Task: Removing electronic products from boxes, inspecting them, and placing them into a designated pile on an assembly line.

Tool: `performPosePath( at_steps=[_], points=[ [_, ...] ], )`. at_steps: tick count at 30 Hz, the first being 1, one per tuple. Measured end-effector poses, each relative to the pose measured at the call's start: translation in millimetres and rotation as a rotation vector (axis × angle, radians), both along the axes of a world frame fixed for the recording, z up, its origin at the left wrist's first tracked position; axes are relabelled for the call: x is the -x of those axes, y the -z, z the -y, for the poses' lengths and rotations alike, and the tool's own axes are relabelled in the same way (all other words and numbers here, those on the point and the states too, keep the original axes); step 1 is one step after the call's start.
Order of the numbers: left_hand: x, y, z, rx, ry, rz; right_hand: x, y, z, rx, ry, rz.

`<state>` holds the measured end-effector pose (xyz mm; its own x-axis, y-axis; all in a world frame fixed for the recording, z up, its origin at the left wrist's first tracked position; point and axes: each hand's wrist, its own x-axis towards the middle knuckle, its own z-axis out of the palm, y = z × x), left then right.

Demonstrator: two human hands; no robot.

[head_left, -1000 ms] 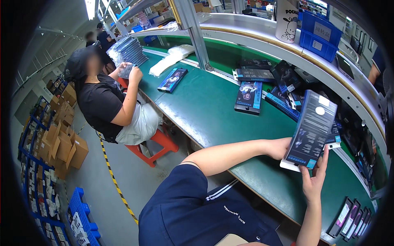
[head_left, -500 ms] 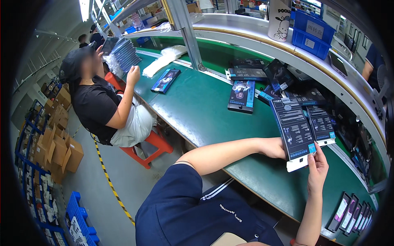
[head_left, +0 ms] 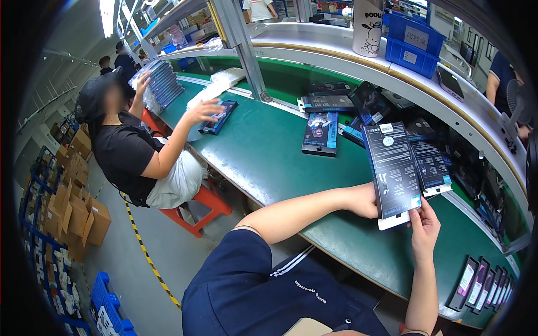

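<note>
A flat black retail box (head_left: 390, 173) with pale print is held up over the green bench, its near end showing an open white flap (head_left: 394, 220). My left hand (head_left: 363, 200) grips the box's left edge, most of its fingers hidden behind it. At the lower right corner, my right hand (head_left: 425, 227) pinches the box with the thumb on the front. Another black box (head_left: 432, 166) with a white end flap lies just behind and to the right of it. Left of the held box, a closed box (head_left: 320, 134) lies on the bench.
Black boxes (head_left: 374, 103) are heaped at the back. A row of dark cases (head_left: 463, 284) with pink and white inserts stands at the lower right. On the shelf are a tumbler (head_left: 368, 31), blue bins (head_left: 413, 47) and a phone (head_left: 450, 84). A co-worker (head_left: 126, 134) sits at left.
The held box has tilted slightly, and its printed face now catches more light. The co-worker's hand has moved from a raised position to over a box on the bench. My view has shifted slightly.
</note>
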<state>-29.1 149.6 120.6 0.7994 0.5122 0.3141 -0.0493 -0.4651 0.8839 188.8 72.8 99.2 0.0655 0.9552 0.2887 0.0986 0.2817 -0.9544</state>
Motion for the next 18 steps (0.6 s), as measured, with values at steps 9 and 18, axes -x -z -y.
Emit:
performPosePath(
  at_steps=[9,18],
  points=[
    [-2,1,4,0.181,-0.064,0.15,1,-7,1,-0.021,0.004,-0.035],
    [2,5,2,-0.238,-0.04,-0.058,2,4,-1,0.042,-0.049,-0.054]
  ],
)
